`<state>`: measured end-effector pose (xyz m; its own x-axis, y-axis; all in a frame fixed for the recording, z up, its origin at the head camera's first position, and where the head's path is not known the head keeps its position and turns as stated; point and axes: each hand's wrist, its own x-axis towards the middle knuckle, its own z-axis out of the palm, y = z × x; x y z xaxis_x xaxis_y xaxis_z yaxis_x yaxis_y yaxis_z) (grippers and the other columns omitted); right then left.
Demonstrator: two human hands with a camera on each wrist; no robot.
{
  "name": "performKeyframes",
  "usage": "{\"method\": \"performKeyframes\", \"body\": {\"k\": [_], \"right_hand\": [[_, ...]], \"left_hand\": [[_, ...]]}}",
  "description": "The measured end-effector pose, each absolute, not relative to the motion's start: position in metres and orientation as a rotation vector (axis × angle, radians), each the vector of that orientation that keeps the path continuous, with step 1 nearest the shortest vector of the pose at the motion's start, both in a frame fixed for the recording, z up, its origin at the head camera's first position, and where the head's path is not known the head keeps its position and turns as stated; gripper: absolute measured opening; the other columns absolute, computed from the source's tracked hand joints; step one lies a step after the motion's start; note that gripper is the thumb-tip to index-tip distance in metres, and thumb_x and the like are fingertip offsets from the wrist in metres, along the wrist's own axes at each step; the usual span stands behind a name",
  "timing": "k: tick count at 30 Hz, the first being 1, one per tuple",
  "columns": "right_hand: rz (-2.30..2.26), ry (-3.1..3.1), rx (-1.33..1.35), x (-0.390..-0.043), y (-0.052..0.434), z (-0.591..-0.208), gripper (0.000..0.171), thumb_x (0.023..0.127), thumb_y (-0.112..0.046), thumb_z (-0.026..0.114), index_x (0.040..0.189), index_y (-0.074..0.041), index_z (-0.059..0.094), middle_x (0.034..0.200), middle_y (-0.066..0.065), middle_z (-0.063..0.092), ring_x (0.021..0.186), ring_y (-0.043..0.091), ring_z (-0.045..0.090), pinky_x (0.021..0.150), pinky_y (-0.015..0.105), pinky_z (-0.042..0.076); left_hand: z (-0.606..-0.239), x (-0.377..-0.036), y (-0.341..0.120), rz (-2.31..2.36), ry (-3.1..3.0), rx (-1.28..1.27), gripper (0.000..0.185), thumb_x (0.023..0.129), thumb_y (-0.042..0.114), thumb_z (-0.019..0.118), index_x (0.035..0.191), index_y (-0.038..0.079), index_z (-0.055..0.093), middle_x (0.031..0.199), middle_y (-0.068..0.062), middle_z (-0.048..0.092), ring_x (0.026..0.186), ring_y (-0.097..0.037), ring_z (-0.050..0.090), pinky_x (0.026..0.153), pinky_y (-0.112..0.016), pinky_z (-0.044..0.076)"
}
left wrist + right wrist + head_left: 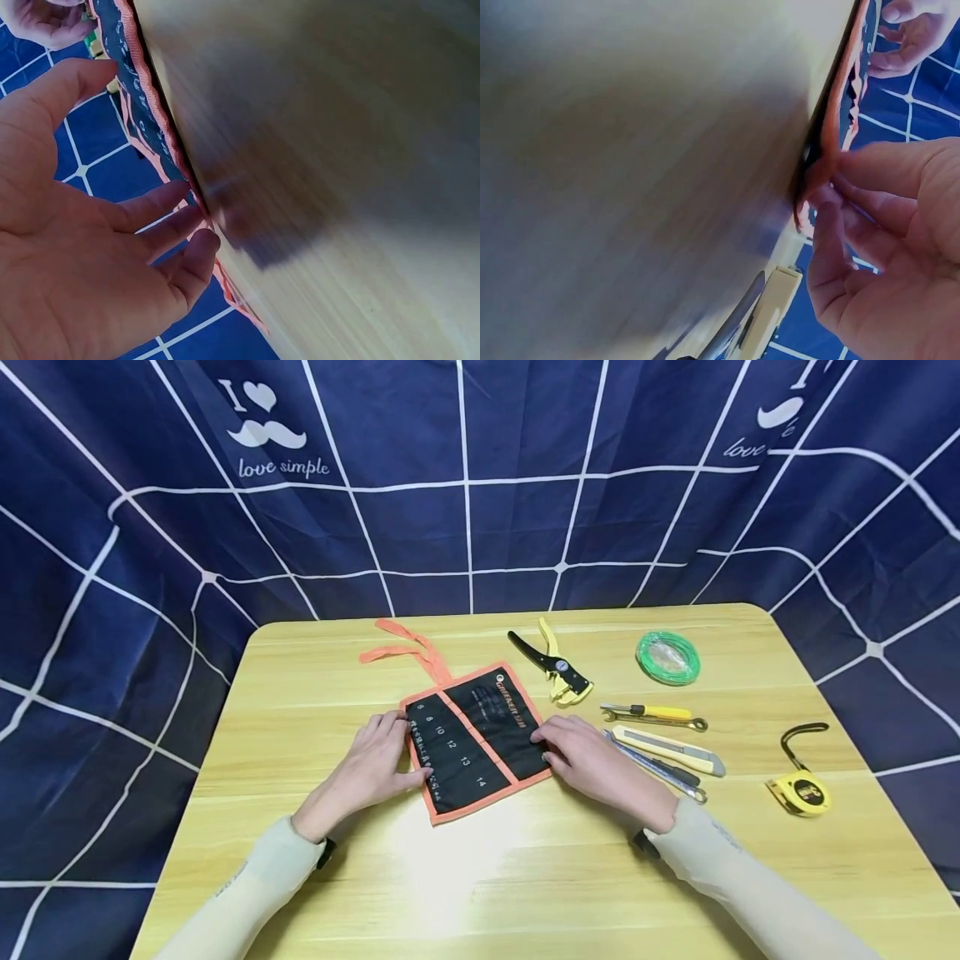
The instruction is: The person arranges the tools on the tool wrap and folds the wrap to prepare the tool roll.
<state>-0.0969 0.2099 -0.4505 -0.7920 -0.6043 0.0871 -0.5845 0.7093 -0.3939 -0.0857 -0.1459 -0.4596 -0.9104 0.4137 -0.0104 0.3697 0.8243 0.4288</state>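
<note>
1. Navy grid-patterned cloth backed a pale wooden table [300, 710].
2. Black fabric tool roll with orange trim [474, 739] lay unrolled and flat between both hands; its numbered pockets looked empty.
3. Left hand [371, 764] rested relaxed fingers on its near edge; right hand [588, 758] pinched the opposite edge.
4. Long axis ran from hand to hand, orange ties [405, 647] trailing beyond the left fingertips.
5. Judgement: opened out; loading not yet begun.

From my remote seat I read 8, 10, 12, 13 and 14 on the tool pouch [474, 739] between my left hand [372, 766] fingers and right hand [590, 761] fingers, and "love simple" on the backdrop cloth [283, 468] beyond the fingertips.
</note>
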Motion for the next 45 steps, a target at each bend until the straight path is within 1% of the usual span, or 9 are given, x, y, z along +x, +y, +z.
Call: {"method": "performKeyframes", "body": {"k": [6, 11, 14, 17, 22, 25, 29, 37, 45], "right_hand": [[-0.664, 2.870, -1.008, -0.102, 0.205, -0.452, 0.023, 0.103, 0.007, 0.061, 0.120, 0.001, 0.076, 0.110, 0.009, 0.076, 0.106, 0.032, 0.070, 0.099, 0.054, 0.053], [-0.679, 2.821, -0.932, -0.107, 0.203, -0.450, 0.033, 0.097, 0.003, 0.075, 0.130, 0.003, 0.071, 0.092, -0.005, 0.070, 0.092, 0.024, 0.065, 0.088, 0.050, 0.055], [-0.649, 2.789, -0.901, -0.108, 0.202, -0.450, 0.044, 0.094, -0.003, 0.084, 0.135, 0.003, 0.069, 0.090, -0.008, 0.064, 0.092, 0.022, 0.062, 0.087, 0.048, 0.053], [-0.602, 2.795, -0.918, -0.108, 0.201, -0.451, 0.051, 0.093, -0.008, 0.088, 0.138, 0.003, 0.067, 0.098, 0.000, 0.065, 0.099, 0.026, 0.061, 0.091, 0.051, 0.051], [-0.531, 2.857, -0.961, -0.105, 0.201, -0.451, 0.062, 0.092, -0.018, 0.091, 0.144, 0.003, 0.064, 0.140, 0.020, 0.063, 0.127, 0.041, 0.058, 0.105, 0.062, 0.047], [-0.512, 2.838, -0.957, -0.103, 0.202, -0.452, 0.068, 0.093, -0.024, 0.090, 0.149, 0.002, 0.062, 0.153, 0.021, 0.057, 0.133, 0.044, 0.054, 0.105, 0.065, 0.045], [-0.511, 2.808, -0.946, -0.101, 0.202, -0.454, 0.070, 0.095, -0.028, 0.088, 0.152, 0.001, 0.059, 0.155, 0.018, 0.057, 0.133, 0.041, 0.053, 0.103, 0.063, 0.045], [-0.535, 2.779, -0.887, -0.099, 0.206, -0.453, 0.073, 0.099, -0.030, 0.083, 0.159, -0.002, 0.053, 0.160, 0.018, 0.053, 0.142, 0.042, 0.048, 0.111, 0.067, 0.040], [-0.622, 2.781, -0.842, -0.096, 0.210, -0.452, 0.066, 0.101, -0.029, 0.080, 0.156, -0.003, 0.055, 0.156, 0.019, 0.056, 0.143, 0.042, 0.048, 0.115, 0.068, 0.037]], "left_hand": [[-0.459, -0.085, -0.147, 0.629, 2.918, 0.639, 0.083, 0.088, 0.043, 0.090, 0.142, -0.013, 0.060, 0.141, -0.023, 0.055, 0.128, -0.043, 0.047, 0.102, -0.054, 0.041], [-0.458, -0.086, -0.147, 0.583, 2.910, 0.659, 0.088, 0.085, 0.045, 0.093, 0.144, -0.012, 0.061, 0.140, -0.019, 0.056, 0.127, -0.041, 0.046, 0.098, -0.053, 0.040], [-0.457, -0.087, -0.147, 0.553, 2.897, 0.672, 0.094, 0.082, 0.047, 0.096, 0.147, -0.011, 0.060, 0.146, -0.018, 0.055, 0.130, -0.041, 0.046, 0.100, -0.054, 0.040], [-0.455, -0.087, -0.147, 0.529, 2.879, 0.680, 0.101, 0.080, 0.051, 0.097, 0.151, -0.010, 0.057, 0.152, -0.019, 0.054, 0.134, -0.043, 0.045, 0.100, -0.056, 0.040], [-0.453, -0.087, -0.148, 0.485, 2.835, 0.697, 0.119, 0.077, 0.062, 0.096, 0.161, -0.007, 0.047, 0.162, -0.021, 0.046, 0.141, -0.047, 0.042, 0.102, -0.060, 0.039], [-0.453, -0.086, -0.150, 0.455, 2.808, 0.720, 0.127, 0.074, 0.066, 0.095, 0.165, -0.004, 0.040, 0.166, -0.022, 0.042, 0.144, -0.048, 0.039, 0.104, -0.063, 0.038], [-0.454, -0.086, -0.153, 0.444, 2.798, 0.742, 0.131, 0.072, 0.068, 0.095, 0.166, -0.003, 0.039, 0.168, -0.022, 0.039, 0.146, -0.048, 0.038, 0.104, -0.064, 0.038], [-0.455, -0.086, -0.156, 0.393, 2.761, 0.752, 0.135, 0.072, 0.068, 0.094, 0.169, -0.001, 0.033, 0.173, -0.020, 0.032, 0.150, -0.047, 0.034, 0.104, -0.062, 0.037], [-0.460, -0.086, -0.159, 0.424, 2.790, 0.767, 0.134, 0.068, 0.070, 0.095, 0.169, 0.003, 0.037, 0.173, -0.018, 0.033, 0.152, -0.050, 0.031, 0.105, -0.066, 0.036]]}}
